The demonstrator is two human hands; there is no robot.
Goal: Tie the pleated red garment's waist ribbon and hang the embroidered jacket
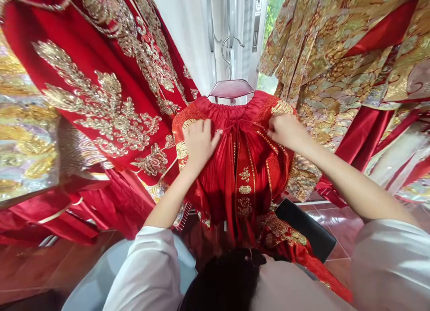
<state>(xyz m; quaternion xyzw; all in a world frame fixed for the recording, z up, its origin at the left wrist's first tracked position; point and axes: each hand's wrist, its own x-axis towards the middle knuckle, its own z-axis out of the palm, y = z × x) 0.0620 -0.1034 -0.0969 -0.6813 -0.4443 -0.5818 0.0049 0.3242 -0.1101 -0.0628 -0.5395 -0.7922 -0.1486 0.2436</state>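
A red pleated skirt point(242, 167) with gold embroidery hangs from a pink hanger point(231, 88) in front of me. My left hand point(199, 143) presses on the skirt's waistband at its left side, fingers curled into the cloth. My right hand point(285, 129) pinches the waistband at its right side, near a gold-embroidered patch. A thin red tie hangs down the middle of the skirt between my hands. Both sleeves are white.
A red robe point(101, 87) with heavy gold embroidery hangs at the left. A gold brocade robe point(336, 64) hangs at the right. A dark flat object point(307, 228) lies low behind the skirt, over a reddish tiled floor point(339, 223). A window frame point(235, 28) stands behind.
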